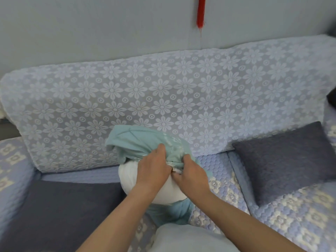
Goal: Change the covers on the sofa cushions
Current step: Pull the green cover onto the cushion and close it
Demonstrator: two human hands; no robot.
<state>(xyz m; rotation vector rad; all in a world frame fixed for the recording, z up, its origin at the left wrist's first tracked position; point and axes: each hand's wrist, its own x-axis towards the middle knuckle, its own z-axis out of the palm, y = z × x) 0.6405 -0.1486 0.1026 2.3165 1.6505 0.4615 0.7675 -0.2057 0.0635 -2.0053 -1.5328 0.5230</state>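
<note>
Head view, looking down on a sofa seat (227, 180) covered in quilted lavender fabric with pale flower motifs. Sofa back (163, 99) draped in a pale blue lace-like throw, daisy pattern, running the full width. Wall (91, 24) behind is plain grey-blue; a red tassel (201, 13) hangs against it near top centre. Mid-seat, against the foot of the backrest, sits the white cushion insert (163, 193), partly sheathed in a teal cover (134, 140) bunched over its far end, with more teal showing beneath its near side. Left hand (154, 166) lies over the cover's edge, fingers curled into the cloth; right hand (190, 171) just beside it, grip pinched tight on the same edge where teal meets white. The two hands nearly touch. A dark grey-blue cushion (287, 159) leans at the right, in the corner of seat and back. A dark grey-blue cloth (60, 211) lies flat on the seat at left. Pale light-blue fabric (190, 239) at bottom centre, too close to identify.
</note>
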